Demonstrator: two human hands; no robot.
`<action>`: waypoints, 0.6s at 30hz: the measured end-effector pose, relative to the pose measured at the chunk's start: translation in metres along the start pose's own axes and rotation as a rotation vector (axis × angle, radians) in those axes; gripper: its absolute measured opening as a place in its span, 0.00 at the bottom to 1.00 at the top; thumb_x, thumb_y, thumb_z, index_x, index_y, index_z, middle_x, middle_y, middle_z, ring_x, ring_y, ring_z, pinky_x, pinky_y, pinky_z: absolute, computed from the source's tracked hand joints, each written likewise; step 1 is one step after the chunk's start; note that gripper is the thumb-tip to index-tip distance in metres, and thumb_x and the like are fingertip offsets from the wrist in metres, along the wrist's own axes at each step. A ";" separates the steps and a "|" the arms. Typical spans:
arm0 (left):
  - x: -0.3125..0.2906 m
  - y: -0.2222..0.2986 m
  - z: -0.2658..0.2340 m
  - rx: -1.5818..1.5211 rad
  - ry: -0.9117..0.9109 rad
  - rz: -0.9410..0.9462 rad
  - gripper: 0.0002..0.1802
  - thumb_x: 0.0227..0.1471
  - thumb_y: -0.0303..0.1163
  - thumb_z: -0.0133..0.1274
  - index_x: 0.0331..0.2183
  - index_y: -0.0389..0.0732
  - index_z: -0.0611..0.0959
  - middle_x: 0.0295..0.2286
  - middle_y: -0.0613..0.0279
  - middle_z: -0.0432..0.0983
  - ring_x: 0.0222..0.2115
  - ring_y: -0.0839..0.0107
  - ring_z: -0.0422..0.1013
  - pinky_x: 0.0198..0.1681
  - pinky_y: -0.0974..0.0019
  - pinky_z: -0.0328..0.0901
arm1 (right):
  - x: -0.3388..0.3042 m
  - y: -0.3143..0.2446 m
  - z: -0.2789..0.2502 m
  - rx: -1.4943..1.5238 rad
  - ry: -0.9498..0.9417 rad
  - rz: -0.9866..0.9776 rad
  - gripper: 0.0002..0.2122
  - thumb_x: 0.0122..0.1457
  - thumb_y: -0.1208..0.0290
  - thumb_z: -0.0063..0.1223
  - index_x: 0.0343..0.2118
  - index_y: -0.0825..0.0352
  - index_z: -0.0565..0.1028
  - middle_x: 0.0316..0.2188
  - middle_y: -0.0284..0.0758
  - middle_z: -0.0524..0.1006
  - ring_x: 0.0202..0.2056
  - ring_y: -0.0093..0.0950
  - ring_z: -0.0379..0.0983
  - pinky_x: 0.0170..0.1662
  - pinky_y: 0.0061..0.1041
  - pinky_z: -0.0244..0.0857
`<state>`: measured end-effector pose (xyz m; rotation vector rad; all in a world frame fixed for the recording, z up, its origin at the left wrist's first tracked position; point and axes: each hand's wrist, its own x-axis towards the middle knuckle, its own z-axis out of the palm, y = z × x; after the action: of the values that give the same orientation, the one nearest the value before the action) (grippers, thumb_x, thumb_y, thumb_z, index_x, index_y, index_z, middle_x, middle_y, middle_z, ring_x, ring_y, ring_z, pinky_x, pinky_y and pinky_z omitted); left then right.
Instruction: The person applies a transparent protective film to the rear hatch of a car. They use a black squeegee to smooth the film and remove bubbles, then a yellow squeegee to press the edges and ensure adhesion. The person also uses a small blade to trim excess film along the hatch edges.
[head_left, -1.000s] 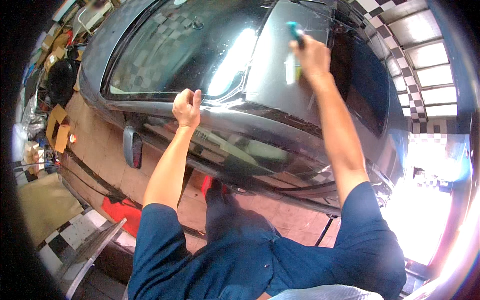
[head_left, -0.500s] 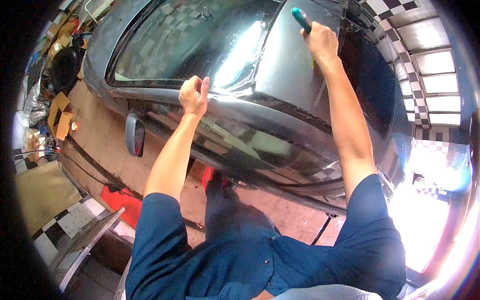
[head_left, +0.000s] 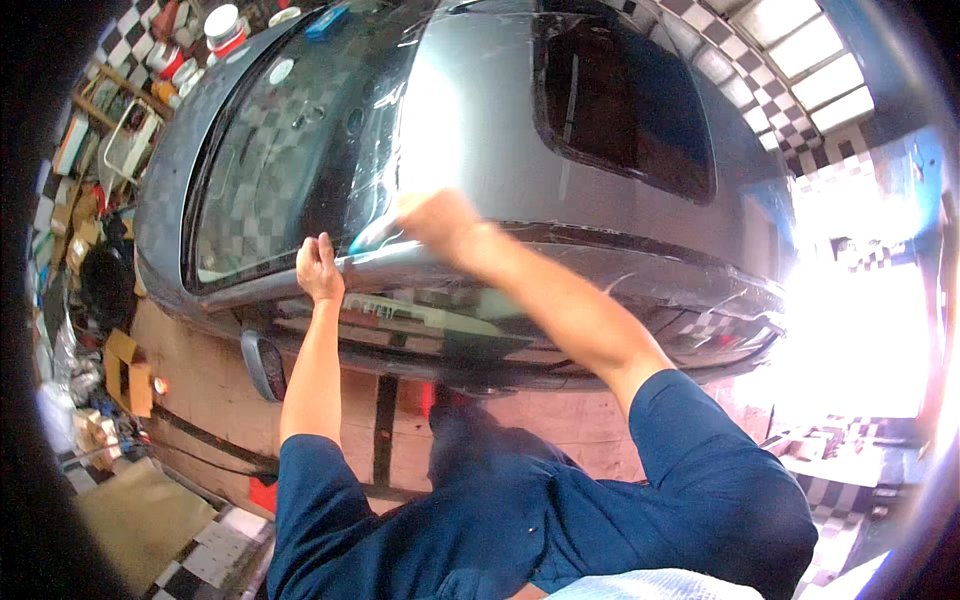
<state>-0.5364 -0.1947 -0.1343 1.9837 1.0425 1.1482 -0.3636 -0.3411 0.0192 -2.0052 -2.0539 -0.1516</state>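
Note:
A grey car spreads before me, its roof [head_left: 490,120] meeting the windshield [head_left: 270,180] on the left. My left hand [head_left: 320,268] is closed at the windshield's near upper corner, thumb up; whatever it pinches is too small to make out. My right hand [head_left: 440,222], blurred by motion, is closed round a teal hand tool [head_left: 374,237] whose end reaches toward that corner. The tool's working end is smeared, so its exact kind does not show. Shiny, wrinkled streaks like clear film [head_left: 385,170] run along the roof's front edge.
A side mirror [head_left: 263,366] juts out at the near left. A dark sunroof [head_left: 630,110] lies beyond my right arm. At far left stand white tubs [head_left: 224,28], an open cardboard box [head_left: 128,374] and clutter. A blue object [head_left: 327,22] rests near the windshield's far side.
My right hand has swung from the far right side of the roof to the left, bringing the teal tool close to my left hand. My view has shifted to the right.

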 end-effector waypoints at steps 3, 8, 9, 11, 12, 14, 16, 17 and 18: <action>-0.001 -0.006 0.003 -0.090 0.004 -0.020 0.25 0.57 0.47 0.43 0.19 0.37 0.66 0.17 0.55 0.61 0.22 0.57 0.61 0.27 0.58 0.55 | -0.007 -0.036 -0.040 0.242 0.069 0.121 0.08 0.47 0.75 0.53 0.31 0.68 0.73 0.28 0.42 0.76 0.30 0.37 0.75 0.34 0.32 0.71; -0.007 -0.008 -0.008 -0.052 -0.013 -0.081 0.25 0.58 0.47 0.42 0.19 0.37 0.67 0.17 0.57 0.63 0.21 0.60 0.61 0.27 0.61 0.56 | -0.115 0.063 -0.135 0.716 0.487 0.844 0.11 0.52 0.70 0.58 0.39 0.60 0.77 0.32 0.27 0.76 0.34 0.21 0.72 0.39 0.24 0.68; -0.006 0.000 -0.007 -0.064 -0.025 -0.084 0.25 0.58 0.47 0.42 0.19 0.37 0.67 0.17 0.58 0.64 0.21 0.61 0.61 0.27 0.61 0.57 | -0.152 0.099 -0.140 0.535 0.664 0.753 0.11 0.53 0.66 0.57 0.39 0.59 0.77 0.32 0.32 0.77 0.32 0.25 0.73 0.38 0.25 0.68; -0.006 0.004 -0.007 -0.032 -0.021 -0.071 0.25 0.58 0.48 0.41 0.19 0.37 0.68 0.18 0.58 0.64 0.21 0.62 0.62 0.27 0.62 0.57 | -0.196 0.137 -0.169 -0.194 0.556 0.803 0.10 0.57 0.64 0.49 0.37 0.63 0.76 0.31 0.37 0.77 0.31 0.31 0.74 0.37 0.29 0.69; -0.006 0.006 -0.006 -0.023 -0.022 -0.060 0.25 0.58 0.48 0.41 0.19 0.37 0.68 0.18 0.58 0.65 0.21 0.62 0.62 0.27 0.62 0.57 | -0.200 0.147 -0.160 -0.275 0.432 0.881 0.10 0.58 0.64 0.47 0.36 0.64 0.76 0.31 0.40 0.77 0.31 0.33 0.75 0.36 0.30 0.69; -0.007 0.005 -0.005 -0.024 -0.012 -0.091 0.25 0.58 0.48 0.41 0.19 0.37 0.69 0.18 0.58 0.65 0.21 0.62 0.63 0.27 0.62 0.57 | -0.206 0.160 -0.135 -0.424 0.179 1.025 0.12 0.60 0.63 0.43 0.34 0.67 0.75 0.32 0.45 0.76 0.32 0.37 0.75 0.34 0.32 0.69; -0.005 0.000 -0.003 -0.031 0.001 -0.122 0.25 0.58 0.49 0.41 0.20 0.37 0.69 0.17 0.60 0.64 0.20 0.65 0.61 0.26 0.63 0.57 | -0.162 0.106 -0.097 -0.187 0.190 0.705 0.10 0.60 0.70 0.37 0.31 0.67 0.73 0.28 0.44 0.74 0.31 0.35 0.74 0.34 0.35 0.69; -0.004 -0.003 -0.004 -0.050 -0.002 -0.108 0.25 0.58 0.49 0.41 0.20 0.37 0.69 0.17 0.60 0.64 0.20 0.67 0.61 0.26 0.64 0.57 | -0.142 0.083 -0.073 -0.047 0.182 0.451 0.07 0.57 0.72 0.41 0.30 0.66 0.73 0.29 0.44 0.74 0.31 0.35 0.74 0.33 0.33 0.70; -0.002 -0.006 -0.003 -0.074 -0.007 -0.092 0.25 0.58 0.49 0.41 0.20 0.37 0.68 0.17 0.61 0.63 0.20 0.68 0.60 0.26 0.64 0.57 | -0.119 0.055 -0.057 -0.162 0.017 0.303 0.04 0.54 0.75 0.44 0.30 0.65 0.72 0.30 0.43 0.74 0.31 0.33 0.74 0.33 0.30 0.70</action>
<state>-0.5419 -0.1932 -0.1384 1.8614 1.0617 1.1138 -0.3016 -0.4684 0.0367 -2.3743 -1.7486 -0.2804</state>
